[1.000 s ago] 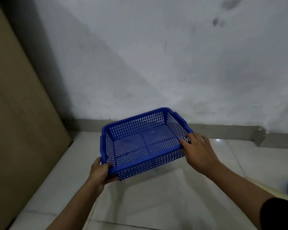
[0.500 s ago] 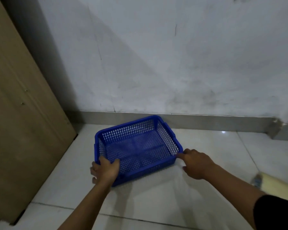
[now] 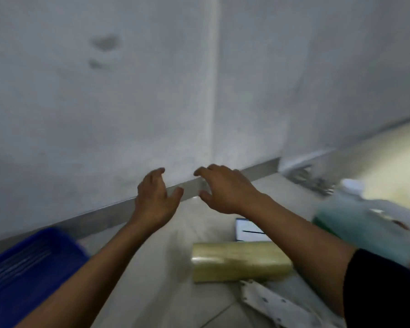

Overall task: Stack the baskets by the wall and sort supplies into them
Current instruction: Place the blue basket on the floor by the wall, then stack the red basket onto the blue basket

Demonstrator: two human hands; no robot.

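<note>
The blue perforated basket (image 3: 26,263) rests on the floor by the wall at the lower left, blurred by motion. My left hand (image 3: 154,200) and my right hand (image 3: 225,188) hover in the air in front of the wall, fingers spread, holding nothing. Both are well to the right of the basket. Below my right forearm lies a yellowish roll of clear film (image 3: 239,261). A small white box (image 3: 246,229) sits behind it. At the right stands a bottle of green liquid (image 3: 355,223) with a white cap.
A white spotted cloth or bag (image 3: 282,306) lies at the bottom right. Grey metal items (image 3: 310,181) sit by the skirting at the right. The wall has a vertical corner edge (image 3: 212,91). A pale yellowish surface (image 3: 393,166) fills the far right.
Both hands have let go of the blue basket, which stays on the floor. My view has swung right, bringing the roll, box and bottle into sight; the hands now hover open.
</note>
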